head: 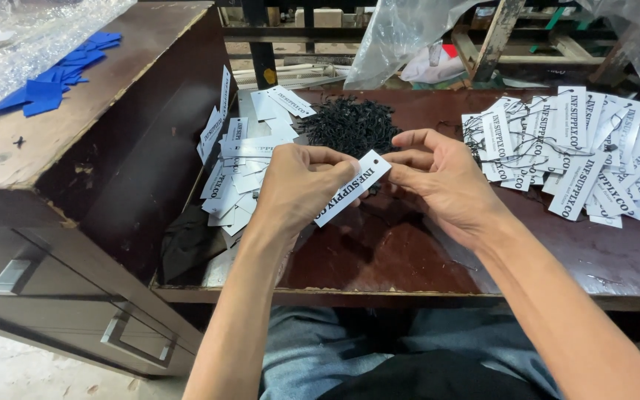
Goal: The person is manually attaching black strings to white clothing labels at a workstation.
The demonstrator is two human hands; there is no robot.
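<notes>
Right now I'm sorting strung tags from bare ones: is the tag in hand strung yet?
Not strung: the tag shows an empty punched hole near its top.

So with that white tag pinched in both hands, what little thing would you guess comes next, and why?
Probably threading a black string through the punched hole. The left hand holds the white tag with its hole end up, and the right hand pinches at that end. A heap of black strings lies just behind; the tags on the right already carry strings, those on the left appear bare.

place: workshop | signs: worn wooden bench [424, 259], tag piles [564, 148], plastic sheeting [401, 30], timber frames [498, 37]
</notes>
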